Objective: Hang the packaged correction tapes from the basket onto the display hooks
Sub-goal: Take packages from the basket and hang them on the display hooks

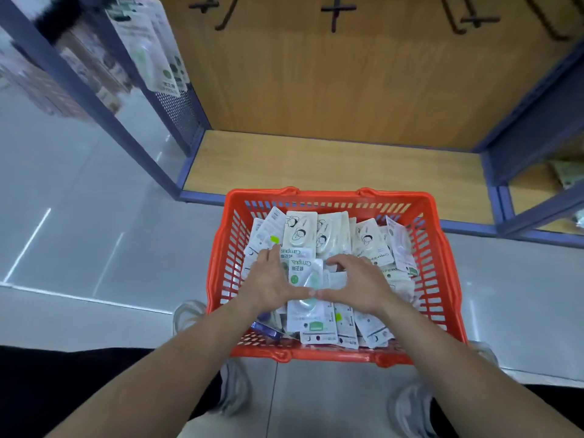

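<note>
An orange basket [328, 195] stands on the floor, filled with several white packaged correction tapes [335, 235]. Both of my hands are inside it. My left hand [271, 281] lies over the pile with its fingers stretched out and its thumb on a green-tape package [305, 278]. My right hand [355, 284] has its fingers curled over that package's right edge, with the thumb tip meeting my left thumb on it. Black display hooks [336, 11] stick out of the wooden back panel above, bare.
The wooden base shelf [331, 165] with a blue frame lies just beyond the basket. Hung packages [158, 58] fill the side panel at upper left. More goods sit on the shelf at right [568, 175]. My shoes [230, 387] flank the basket's near side on the grey floor.
</note>
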Available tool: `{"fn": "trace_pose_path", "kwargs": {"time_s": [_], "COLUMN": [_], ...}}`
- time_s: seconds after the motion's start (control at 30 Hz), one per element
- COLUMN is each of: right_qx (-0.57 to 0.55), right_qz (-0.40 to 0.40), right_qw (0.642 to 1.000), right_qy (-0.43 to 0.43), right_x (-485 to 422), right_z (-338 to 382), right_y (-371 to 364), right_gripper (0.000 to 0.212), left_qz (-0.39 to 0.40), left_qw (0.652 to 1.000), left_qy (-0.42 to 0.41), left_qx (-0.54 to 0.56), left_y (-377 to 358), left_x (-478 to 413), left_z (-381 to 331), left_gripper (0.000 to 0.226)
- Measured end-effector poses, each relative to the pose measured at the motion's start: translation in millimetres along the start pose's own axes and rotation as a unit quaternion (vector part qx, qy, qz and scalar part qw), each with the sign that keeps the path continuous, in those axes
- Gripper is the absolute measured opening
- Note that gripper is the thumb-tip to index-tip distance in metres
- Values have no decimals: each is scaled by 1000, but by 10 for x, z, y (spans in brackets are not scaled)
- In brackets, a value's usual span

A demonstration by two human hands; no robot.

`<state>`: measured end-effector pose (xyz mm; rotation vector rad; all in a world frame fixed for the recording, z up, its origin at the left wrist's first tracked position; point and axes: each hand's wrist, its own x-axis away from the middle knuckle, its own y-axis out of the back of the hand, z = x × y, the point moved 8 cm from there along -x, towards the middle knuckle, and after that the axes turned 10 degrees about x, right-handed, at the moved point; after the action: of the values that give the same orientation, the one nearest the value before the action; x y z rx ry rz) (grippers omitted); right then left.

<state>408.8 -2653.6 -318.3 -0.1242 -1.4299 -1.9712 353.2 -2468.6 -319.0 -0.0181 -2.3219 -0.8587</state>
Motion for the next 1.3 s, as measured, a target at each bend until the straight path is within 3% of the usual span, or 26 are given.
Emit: {"fn": "trace_pose_path", "kwargs": {"time_s": [0.07, 0.17, 0.3, 0.4, 0.53, 0.63, 0.73, 0.87, 0.97, 1.13, 1.23, 1.3], "right_qx": [5, 4, -33, -67, -81, -5, 73, 77, 112, -70, -262, -323], "right_qz": [16, 41, 47, 5, -55, -135, -178, -45, -7, -67, -87, -99], "right_qw": [1000, 999, 998, 998, 995, 990, 981, 996, 993, 995, 961, 941], "right_qy": [2, -9, 7, 21, 3, -31, -30, 15, 22, -18, -33, -26], "right_x": [-40, -76, -113, -99, -22, 59, 144, 147, 141, 112, 167, 231], "right_z": [0, -54, -87, -134, -230, -294, -163, 149, 202, 139, 139, 201], "right_y": [-45, -109, -105, -4, 127, 323, 445, 144, -65, 187, 564, 855], "right_gripper": [82, 78, 59, 32, 29, 24, 36, 67, 75, 24, 15, 13], "left_qz": [-3, -45, -67, -77, -90, -106, -105, -64, -44, -34, -41, -37], "left_qw": [1000, 991, 986, 985, 986, 981, 973, 964, 962, 957, 949, 947], "left_qy": [1, -4, -10, -6, -3, -5, 2, 10, 3, 6, -5, -16], "left_qx": [17, 126, 153, 152, 142, 164, 207, 257, 268, 287, 314, 320], "left_y": [-51, -16, 79, 116, 213, 345, 439, 439, 451, 585, 715, 767], "left_x": [-36, -122, -72, -56, -45, 6, 76, 145, 222, 360, 464, 536], "left_z": [14, 104, 25, 19, 70, 63, 68, 136, 139, 159, 39, -90], "left_gripper": [139, 119, 101, 105, 106, 91, 68, 34, 33, 32, 30, 29]}}
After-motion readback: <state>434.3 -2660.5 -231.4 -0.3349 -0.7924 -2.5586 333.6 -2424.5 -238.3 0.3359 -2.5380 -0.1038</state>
